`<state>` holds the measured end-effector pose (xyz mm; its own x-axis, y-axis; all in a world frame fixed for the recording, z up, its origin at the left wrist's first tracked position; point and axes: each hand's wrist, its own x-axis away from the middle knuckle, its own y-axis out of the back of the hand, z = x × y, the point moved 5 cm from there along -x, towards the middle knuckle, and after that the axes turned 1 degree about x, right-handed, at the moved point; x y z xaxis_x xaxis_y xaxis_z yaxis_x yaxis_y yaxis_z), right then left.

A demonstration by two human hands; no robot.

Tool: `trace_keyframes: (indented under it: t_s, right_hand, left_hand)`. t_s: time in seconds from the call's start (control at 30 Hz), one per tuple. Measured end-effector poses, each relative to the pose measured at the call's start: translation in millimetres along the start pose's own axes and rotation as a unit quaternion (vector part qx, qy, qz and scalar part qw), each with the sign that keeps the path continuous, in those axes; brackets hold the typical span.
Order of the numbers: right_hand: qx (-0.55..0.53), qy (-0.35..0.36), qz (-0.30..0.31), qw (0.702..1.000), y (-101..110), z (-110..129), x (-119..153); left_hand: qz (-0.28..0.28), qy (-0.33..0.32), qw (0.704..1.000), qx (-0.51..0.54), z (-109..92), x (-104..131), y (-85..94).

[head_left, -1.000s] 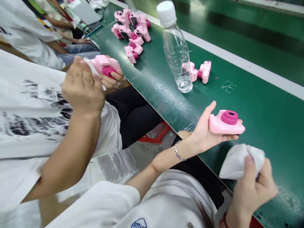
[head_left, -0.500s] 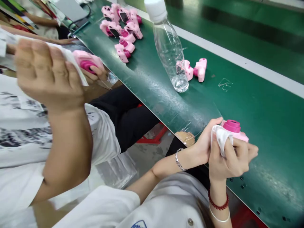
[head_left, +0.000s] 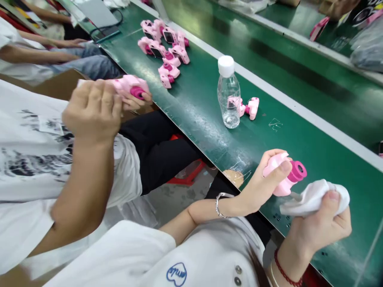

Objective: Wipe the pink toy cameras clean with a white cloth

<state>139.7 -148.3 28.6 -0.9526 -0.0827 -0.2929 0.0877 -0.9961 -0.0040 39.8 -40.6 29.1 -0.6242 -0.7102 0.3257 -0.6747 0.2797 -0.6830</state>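
Above the near edge of the green table (head_left: 326, 167), my left hand (head_left: 265, 181) is closed around a pink toy camera (head_left: 283, 187), thumb across its front. The camera's magenta lens points up and to the right. My right hand (head_left: 323, 223) grips a bunched white cloth (head_left: 314, 197) to the right of the camera, a small gap apart from it. A clear plastic bottle (head_left: 229, 93) with a white cap stands upright farther along the table, with a little liquid at its bottom. Just behind it, more pink toy cameras (head_left: 253, 108) rest on the surface.
A cluster of pink toy cameras (head_left: 169, 71) lies farther up the table. At my left, a co-worker's hand (head_left: 92, 109) is at another pink camera (head_left: 127, 84). A grey device (head_left: 97, 18) with a cable sits at the far end. A red stool (head_left: 188, 173) is below.
My right hand has moved right with the cloth, off the camera. My left hand now holds the camera alone, turned so its lens faces more to the right. The view has shifted.
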Motion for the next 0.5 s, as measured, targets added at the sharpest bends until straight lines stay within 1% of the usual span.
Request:
trace_keyframes:
  t_s: [0.07,0.1,0.13,0.2,0.23,0.27,0.3,0.37,0.4,0.43,0.5]
  right_hand:
    - [-0.014,0.085,0.011,0.996,3.0,25.0,2.0]
    - [-0.008,0.147,0.028,0.989,2.7,36.9,3.8]
    - [0.006,0.216,0.055,0.975,0.6,47.5,6.7]
    - [0.049,0.342,0.12,0.931,-6.4,61.9,14.1]
    - [0.072,0.386,0.136,0.91,-8.9,65.2,16.7]
    - [0.098,0.413,0.135,0.895,-10.4,66.6,17.1]
    - [0.124,0.424,0.114,0.89,-10.3,66.6,15.0]
    - [0.17,0.404,0.034,0.898,-5.4,64.8,4.7]
    - [0.184,0.375,0.004,0.909,-2.4,62.7,-2.1]
    - [0.19,0.33,-0.012,0.925,0.8,59.5,-9.6]
    - [0.158,0.209,-0.019,0.965,8.9,50.1,-21.9]
  left_hand:
    - [0.022,-0.011,1.0,-0.005,-7.5,2.8,-9.3]
    - [0.028,-0.014,1.0,-0.003,-10.4,3.4,-13.5]
    - [0.03,-0.012,0.999,0.005,-12.5,3.5,-17.6]
    - [0.03,0.009,0.999,0.041,-14.4,2.2,-26.0]
    - [0.037,0.035,0.996,0.066,-13.9,1.2,-31.1]
    - [0.05,0.072,0.992,0.095,-12.6,0.3,-36.6]
    - [0.063,0.113,0.984,0.124,-11.2,-0.3,-42.1]
    - [0.078,0.188,0.963,0.177,-9.5,-0.5,-50.6]
    - [0.08,0.218,0.952,0.197,-9.4,-0.2,-53.3]
    - [0.081,0.24,0.944,0.213,-9.7,0.2,-55.1]
    - [0.088,0.271,0.932,0.225,-10.0,1.0,-56.9]
